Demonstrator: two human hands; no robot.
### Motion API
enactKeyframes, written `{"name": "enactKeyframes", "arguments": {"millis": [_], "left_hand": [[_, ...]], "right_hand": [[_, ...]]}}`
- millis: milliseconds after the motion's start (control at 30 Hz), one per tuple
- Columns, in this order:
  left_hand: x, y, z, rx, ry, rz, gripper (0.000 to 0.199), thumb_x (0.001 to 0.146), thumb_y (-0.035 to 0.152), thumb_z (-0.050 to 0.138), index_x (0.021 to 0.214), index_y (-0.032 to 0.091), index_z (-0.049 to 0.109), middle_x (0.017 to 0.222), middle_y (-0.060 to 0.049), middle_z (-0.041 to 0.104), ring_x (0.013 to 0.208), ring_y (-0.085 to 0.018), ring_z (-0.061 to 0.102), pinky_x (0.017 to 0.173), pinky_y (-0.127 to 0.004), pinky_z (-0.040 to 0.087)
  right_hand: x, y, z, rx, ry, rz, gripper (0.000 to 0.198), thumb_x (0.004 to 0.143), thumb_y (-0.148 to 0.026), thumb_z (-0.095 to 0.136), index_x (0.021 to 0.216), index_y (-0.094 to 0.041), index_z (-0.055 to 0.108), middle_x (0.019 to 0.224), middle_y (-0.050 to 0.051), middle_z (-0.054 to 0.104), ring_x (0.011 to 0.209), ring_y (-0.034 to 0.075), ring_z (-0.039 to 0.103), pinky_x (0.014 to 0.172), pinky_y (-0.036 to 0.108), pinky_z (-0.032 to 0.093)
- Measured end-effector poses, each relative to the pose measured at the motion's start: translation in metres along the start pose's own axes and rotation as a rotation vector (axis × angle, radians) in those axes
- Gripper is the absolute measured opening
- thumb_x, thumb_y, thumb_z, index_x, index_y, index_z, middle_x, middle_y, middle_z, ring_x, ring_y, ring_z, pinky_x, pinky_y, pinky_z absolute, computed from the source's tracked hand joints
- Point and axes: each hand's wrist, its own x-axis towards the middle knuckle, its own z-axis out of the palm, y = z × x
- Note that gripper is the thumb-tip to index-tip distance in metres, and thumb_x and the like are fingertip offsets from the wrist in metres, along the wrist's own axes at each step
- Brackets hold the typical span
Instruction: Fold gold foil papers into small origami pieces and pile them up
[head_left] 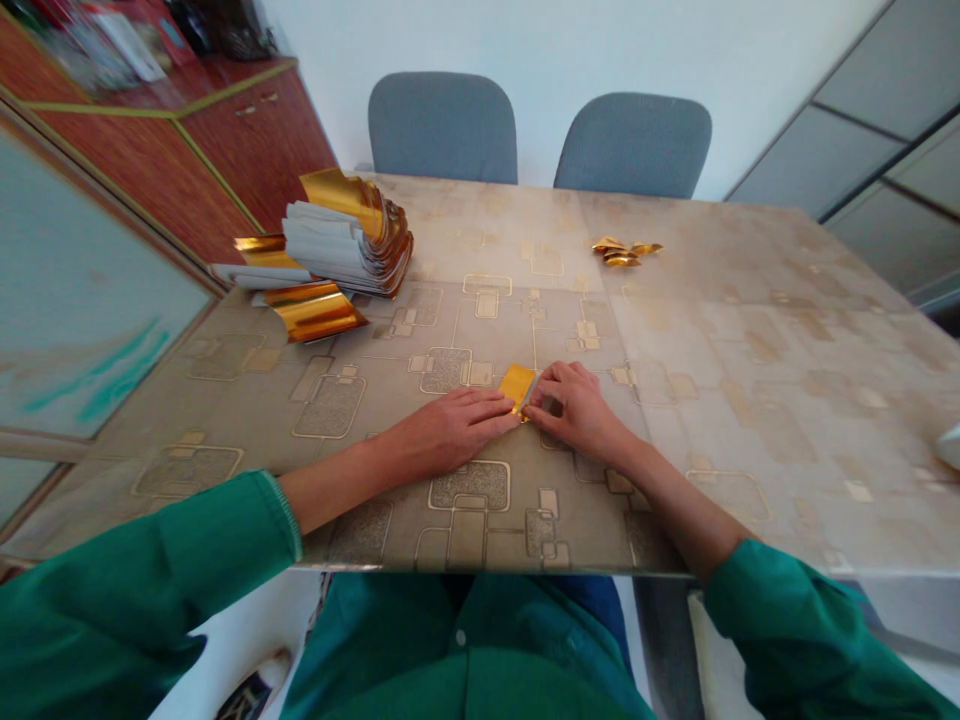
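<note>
A small folded piece of gold foil paper (517, 384) lies on the table in front of me, with a pale strip of its underside showing along the right edge. My left hand (469, 425) rests low over the tabletop, its fingers long and close together, thumb and fingertips holding the paper's left and near edges. At the paper's right side my right hand (574, 405) is curled, thumb and index finger pinching its near right edge. The fingertips partly cover the near end of the paper.
A thick stack of gold foil paper (326, 245) with white backing stands at the back left, with a loose curled gold sheet (315, 310) before it. Several folded gold pieces (622, 250) lie at the back right. Two grey chairs (442, 128) stand beyond the patterned table (750, 420).
</note>
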Motion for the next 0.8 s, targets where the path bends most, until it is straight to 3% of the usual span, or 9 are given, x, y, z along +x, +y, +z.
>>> {"name": "enactKeyframes", "arguments": {"millis": [500, 800], "left_hand": [[-0.0004, -0.0002, -0.001, 0.014, 0.029, 0.038, 0.032, 0.097, 0.013, 0.045, 0.124, 0.016, 0.061, 0.13, -0.015, 0.063, 0.125, -0.025, 0.057, 0.103, -0.045, 0.05], [0.0068, 0.0041, -0.006, 0.005, 0.027, 0.022, 0.028, 0.099, 0.017, 0.043, 0.115, 0.014, 0.066, 0.124, -0.016, 0.064, 0.12, -0.025, 0.059, 0.099, -0.045, 0.051]], "right_hand": [[0.0011, -0.003, 0.0037, -0.041, 0.033, 0.046, 0.017, 0.085, -0.032, 0.068, 0.073, -0.022, 0.062, 0.09, 0.003, 0.061, 0.09, 0.022, 0.049, 0.08, 0.037, 0.032], [-0.0006, -0.0002, 0.0057, -0.069, 0.057, 0.032, 0.013, 0.088, -0.033, 0.066, 0.081, -0.023, 0.061, 0.091, 0.003, 0.061, 0.09, 0.022, 0.049, 0.082, 0.037, 0.032]]}}
